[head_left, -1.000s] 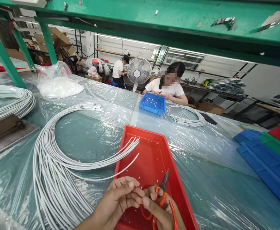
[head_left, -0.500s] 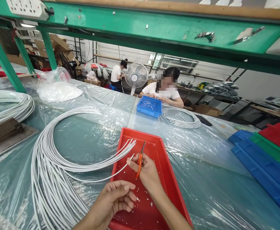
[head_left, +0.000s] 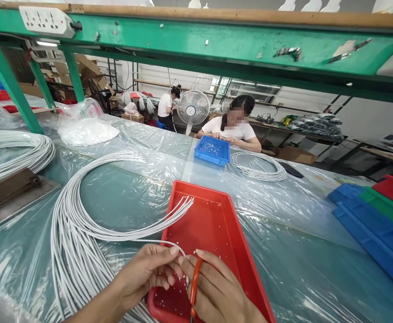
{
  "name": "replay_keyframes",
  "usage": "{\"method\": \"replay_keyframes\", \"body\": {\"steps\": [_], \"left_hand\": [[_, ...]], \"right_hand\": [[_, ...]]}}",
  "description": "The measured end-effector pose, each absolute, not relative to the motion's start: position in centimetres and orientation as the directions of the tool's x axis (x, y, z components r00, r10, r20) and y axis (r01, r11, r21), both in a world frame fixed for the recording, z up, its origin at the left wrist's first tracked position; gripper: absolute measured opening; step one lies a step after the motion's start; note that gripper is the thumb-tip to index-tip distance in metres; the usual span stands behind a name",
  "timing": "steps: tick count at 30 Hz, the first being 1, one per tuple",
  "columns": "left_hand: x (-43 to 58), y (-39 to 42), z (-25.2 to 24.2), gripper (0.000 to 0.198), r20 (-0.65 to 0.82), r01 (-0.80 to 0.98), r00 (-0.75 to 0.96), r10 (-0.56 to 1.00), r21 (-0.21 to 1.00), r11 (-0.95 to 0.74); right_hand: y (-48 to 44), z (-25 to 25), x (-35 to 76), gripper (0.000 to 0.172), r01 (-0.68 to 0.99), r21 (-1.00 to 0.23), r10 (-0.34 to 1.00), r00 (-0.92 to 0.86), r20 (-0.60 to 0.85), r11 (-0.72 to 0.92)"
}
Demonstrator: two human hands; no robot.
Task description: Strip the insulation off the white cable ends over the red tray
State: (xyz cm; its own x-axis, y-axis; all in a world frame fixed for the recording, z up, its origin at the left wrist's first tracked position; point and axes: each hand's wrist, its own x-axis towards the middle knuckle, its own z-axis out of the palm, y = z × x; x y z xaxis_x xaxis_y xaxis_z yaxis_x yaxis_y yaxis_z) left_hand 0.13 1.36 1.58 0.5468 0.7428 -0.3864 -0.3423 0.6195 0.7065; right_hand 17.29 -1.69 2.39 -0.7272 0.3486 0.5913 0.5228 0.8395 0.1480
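Observation:
Over the red tray [head_left: 199,220], my right hand [head_left: 219,287] is closed around orange-handled scissors [head_left: 195,282]; their blades are hidden. One white cable [head_left: 164,241] bends down to the fingertips of both hands, its end largely covered by them. My left hand [head_left: 149,271] meets this cable with thumb and forefinger pinched, the other fingers curled. A large coiled bundle of white cables [head_left: 71,224] lies left of the tray, with several loose ends reaching over the tray's rim. Small white scraps are scattered on the tray's floor.
Across the plastic-covered table [head_left: 300,260], a co-worker [head_left: 239,128] bends over a blue tray [head_left: 213,150] beside another cable coil [head_left: 261,166]. Stacked bins [head_left: 377,237] stand right. A cable coil [head_left: 31,150] and metal plate [head_left: 18,197] lie left. A green shelf beam [head_left: 183,40] crosses above.
My right hand has come down and nearer, bringing the scissors and cable end with it; the scissors' blades no longer show. My left hand has risen slightly to meet the cable.

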Motion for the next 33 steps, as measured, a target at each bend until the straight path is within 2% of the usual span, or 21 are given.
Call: {"method": "replay_keyframes", "body": {"steps": [1, 2, 3, 4, 7, 9, 11, 12, 13, 15, 17, 21, 23, 26, 29, 31, 33], "left_hand": [[0.2, 1.2, 1.4, 0.027, -0.391, -0.339, 0.553, 0.736, 0.7, 0.628], [0.3, 1.0, 1.2, 0.028, -0.397, -0.336, 0.561, 0.726, 0.692, 0.638], [0.4, 0.9, 0.9, 0.028, -0.403, -0.336, 0.566, 0.719, 0.684, 0.648], [0.6, 0.8, 0.7, 0.027, -0.408, -0.337, 0.568, 0.715, 0.677, 0.654], [1.0, 0.8, 0.3, 0.022, -0.404, -0.373, 0.543, 0.736, 0.67, 0.642], [1.4, 0.9, 0.3, 0.019, -0.387, -0.414, 0.51, 0.768, 0.672, 0.613], [1.8, 1.0, 0.4, 0.017, -0.351, -0.462, 0.444, 0.824, 0.698, 0.547], [2.0, 1.0, 0.5, 0.017, -0.327, -0.481, 0.407, 0.853, 0.717, 0.504], [2.2, 0.9, 0.5, 0.017, -0.302, -0.494, 0.369, 0.879, 0.738, 0.46], [2.5, 0.8, 0.5, 0.017, -0.257, -0.499, 0.308, 0.916, 0.776, 0.385], [2.7, 0.8, 0.4, 0.019, -0.233, -0.482, 0.279, 0.932, 0.805, 0.346], [2.8, 0.8, 0.1, 0.019, -0.216, -0.451, 0.257, 0.942, 0.835, 0.315], [2.7, 1.0, 0.0, 0.019, -0.213, -0.438, 0.255, 0.943, 0.844, 0.309], [2.5, 1.1, 0.0, 0.019, -0.184, -0.413, 0.259, 0.948, 0.867, 0.281], [2.2, 1.3, 0.1, 0.02, -0.163, -0.408, 0.278, 0.947, 0.872, 0.27], [2.1, 1.4, 0.1, 0.02, -0.161, -0.443, 0.315, 0.935, 0.847, 0.295], [1.9, 1.6, 0.0, 0.02, -0.164, -0.499, 0.371, 0.914, 0.795, 0.345]], "right_hand": [[-2.0, 2.5, 17.2, 0.023, 0.516, 0.21, 0.329, -0.758, 0.563, 0.831], [-2.2, 2.7, 17.0, 0.026, 0.569, 0.217, 0.383, -0.743, 0.549, 0.793], [-2.3, 2.9, 16.8, 0.03, 0.549, 0.24, 0.373, -0.77, 0.518, 0.8], [-2.3, 3.1, 16.7, 0.033, 0.462, 0.276, 0.306, -0.834, 0.46, 0.843], [-2.2, 3.1, 16.9, 0.033, 0.438, 0.288, 0.285, -0.848, 0.446, 0.852], [-2.3, 2.5, 17.3, 0.027, 0.481, 0.211, 0.325, -0.798, 0.508, 0.851], [-2.5, 1.6, 17.7, 0.021, 0.525, 0.041, 0.388, -0.676, 0.626, 0.85], [-2.7, 1.1, 17.8, 0.024, 0.592, -0.101, 0.465, -0.504, 0.728, 0.799], [-2.9, 0.7, 17.8, 0.028, 0.636, -0.251, 0.558, -0.342, 0.756, 0.73], [-3.2, 0.1, 17.5, 0.027, 0.645, -0.404, 0.641, -0.176, 0.747, 0.648], [-3.2, -0.1, 17.0, 0.025, 0.661, -0.419, 0.659, -0.153, 0.737, 0.622], [-3.0, 0.1, 16.0, 0.025, 0.684, -0.355, 0.595, -0.143, 0.791, 0.637], [-3.1, 0.0, 15.5, 0.025, 0.674, -0.412, 0.613, -0.077, 0.787, 0.613], [-3.4, -0.3, 15.1, 0.02, 0.623, -0.604, 0.737, 0.065, 0.673, 0.497], [-3.3, -0.7, 15.5, 0.022, 0.422, -0.852, 0.899, 0.161, 0.407, 0.31], [-2.9, -0.8, 15.9, 0.027, 0.209, -0.968, 0.981, 0.104, 0.166, 0.141], [-2.4, -0.7, 16.1, 0.03, -0.005, -1.0, 1.0, 0.0, -0.023, -0.023]]}}
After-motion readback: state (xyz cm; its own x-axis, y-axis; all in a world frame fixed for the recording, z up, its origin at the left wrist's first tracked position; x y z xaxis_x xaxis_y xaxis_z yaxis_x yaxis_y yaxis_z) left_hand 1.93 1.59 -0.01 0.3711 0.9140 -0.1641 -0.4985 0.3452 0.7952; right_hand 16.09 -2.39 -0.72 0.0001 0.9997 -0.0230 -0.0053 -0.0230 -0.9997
